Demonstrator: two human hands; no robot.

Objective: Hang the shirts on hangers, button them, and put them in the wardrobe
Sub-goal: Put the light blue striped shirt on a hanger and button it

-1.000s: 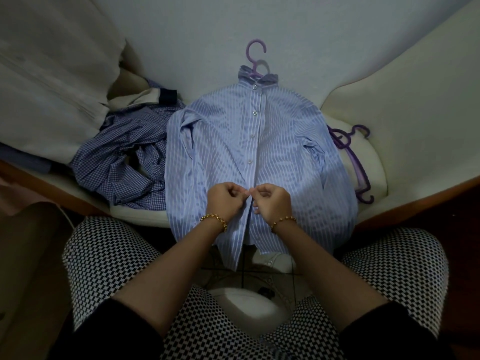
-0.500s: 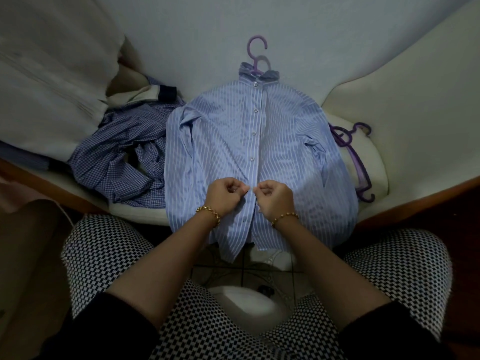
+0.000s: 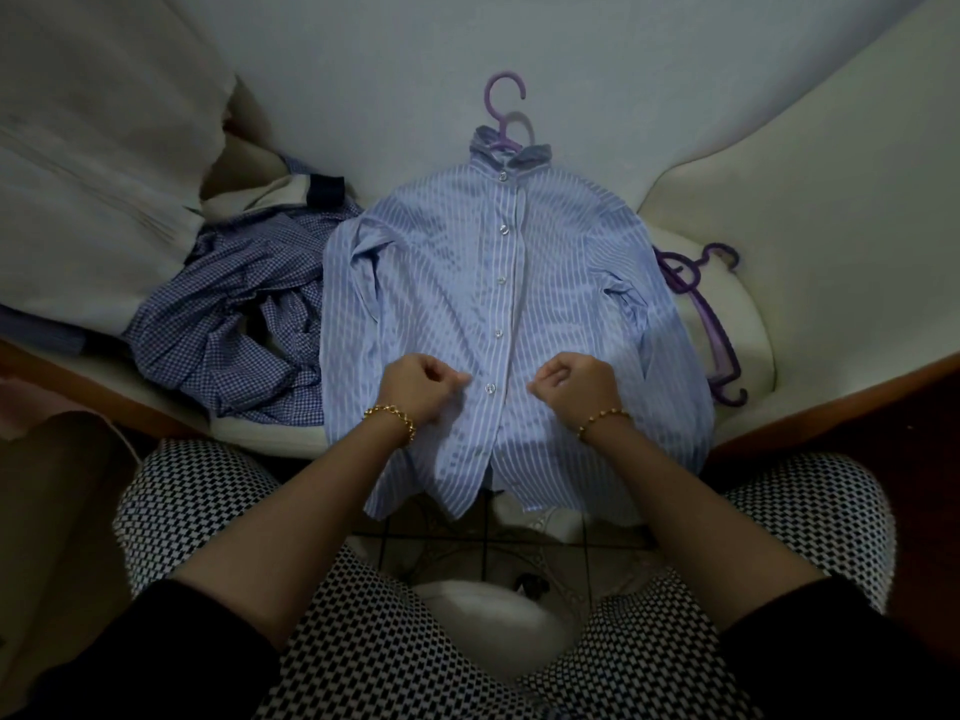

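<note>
- Black-and-white checked trousers (image 3: 218, 511) nearest the camera: person seated, knees apart, facing the seat edge.
- Left hand (image 3: 418, 387): clenched in a loose fist, resting on the shirt front just left of the placket, with no cloth visibly caught in it.
- Right hand (image 3: 576, 384): also clenched and on the cloth just right of the placket. It looks empty.
- Small white lowest fastened button (image 3: 489, 389) sits between the two fists, touched by neither.
- Light-blue white-striped long-sleeved shirt (image 3: 431, 283) lies flat, front up, on the cream padded seat cushion (image 3: 748, 324).
- Its split hem (image 3: 457, 491) hangs over the near edge, and the two flaps part below that button.
- Step in hand, as I judge it: finishing the button row. Five buttons read as closed up to the collar. I can't see another button under the last one, so check the hem flaps first.
- If one is left, pull the hem up onto the seat and lay the placket edges square. Pinch the hole side with one hand and push the button through with the other.
- Don't drag the front, or the shoulders may slip off the hanger.
- Crumpled dark-blue gingham shirt (image 3: 228, 324) is heaped just left of the striped one, touching its sleeve and still to be hung.
- Spare purple plastic hangers (image 3: 711, 324) lie on the cushion to the right, near that sleeve.
- Lilac plastic hanger hook (image 3: 505, 98) sticks out above the collar, so lift by it for carrying.
- Wardrobe is not in view.
</note>
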